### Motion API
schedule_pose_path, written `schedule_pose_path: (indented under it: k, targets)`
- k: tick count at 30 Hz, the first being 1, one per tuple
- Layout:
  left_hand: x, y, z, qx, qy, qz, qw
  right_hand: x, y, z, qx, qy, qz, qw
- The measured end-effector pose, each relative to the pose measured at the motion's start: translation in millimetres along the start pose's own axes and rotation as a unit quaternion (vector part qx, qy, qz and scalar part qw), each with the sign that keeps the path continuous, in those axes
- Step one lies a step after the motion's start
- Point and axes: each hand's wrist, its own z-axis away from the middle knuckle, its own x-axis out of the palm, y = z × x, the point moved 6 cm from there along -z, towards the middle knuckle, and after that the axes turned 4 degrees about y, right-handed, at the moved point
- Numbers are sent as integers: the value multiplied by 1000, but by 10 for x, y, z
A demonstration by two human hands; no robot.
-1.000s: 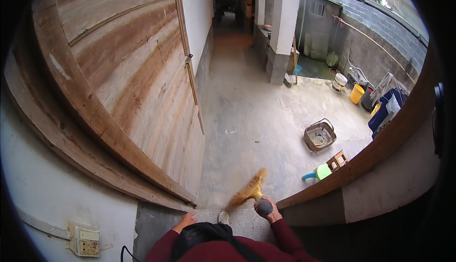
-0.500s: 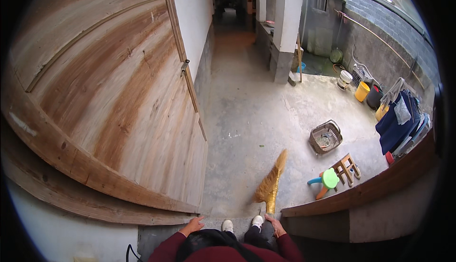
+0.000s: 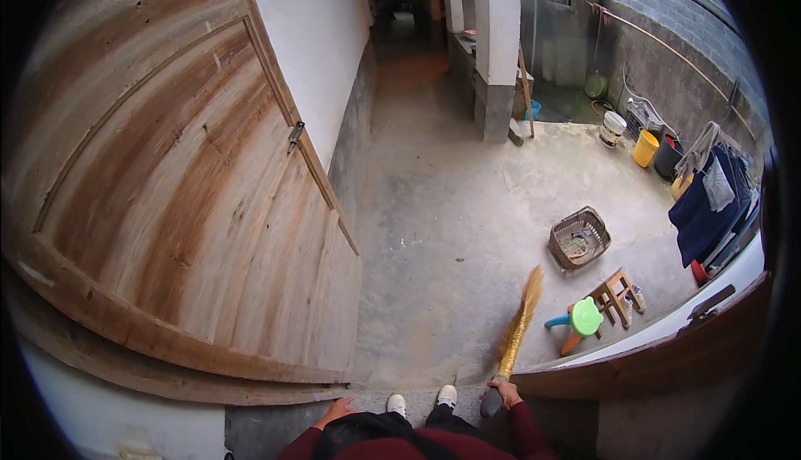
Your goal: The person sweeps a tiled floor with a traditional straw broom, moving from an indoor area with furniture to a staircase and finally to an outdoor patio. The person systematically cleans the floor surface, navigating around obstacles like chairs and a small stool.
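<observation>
broom (image 3: pixel 517 326) now swung fwd, bristles on concrete nr basket (image 3: pixel 579 238). right hand (image 3: pixel 501 393) clenched on handle end; left hand (image 3: pixel 338 411) open, free. light, stiff shaft, soft bristles; grip handle.

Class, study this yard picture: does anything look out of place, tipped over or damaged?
Little stands out. A small wooden stool lies tipped on its side beside the green stool, and a green leaf lies alone on the concrete. The right hand holds the broom; the left hand is empty.
</observation>
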Motion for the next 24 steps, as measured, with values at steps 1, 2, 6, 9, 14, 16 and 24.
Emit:
schedule_pose_path:
  k: [1, 2, 6, 9, 14, 16, 24]
  targets:
    - [42, 43, 16, -3, 4, 11, 1000, -54, -82, -17, -2, 7, 0, 1000]
    - [61, 72, 22, -13, 0, 10, 1000, -79, -146, -41, -4, 14, -1, 1000]
    - [99, 88, -53, -6, -3, -27, 1000, -150, -219, -138, 24, 20, -11, 999]
    - [117, 223, -220, 33, 9, -106, 994, -249, -124, -382, 66, 18, 15, 998]
    - [131, 250, -416, -3, -5, -20, 1000, -155, 2, -417, 108, -27, -22, 994]
    - [118, 386, -467, -25, -17, -37, 999, -154, 9, -411, 110, -35, -28, 993]
    - [84, 445, -531, -7, -2, -60, 998, -281, -41, -489, 67, 27, -56, 996]
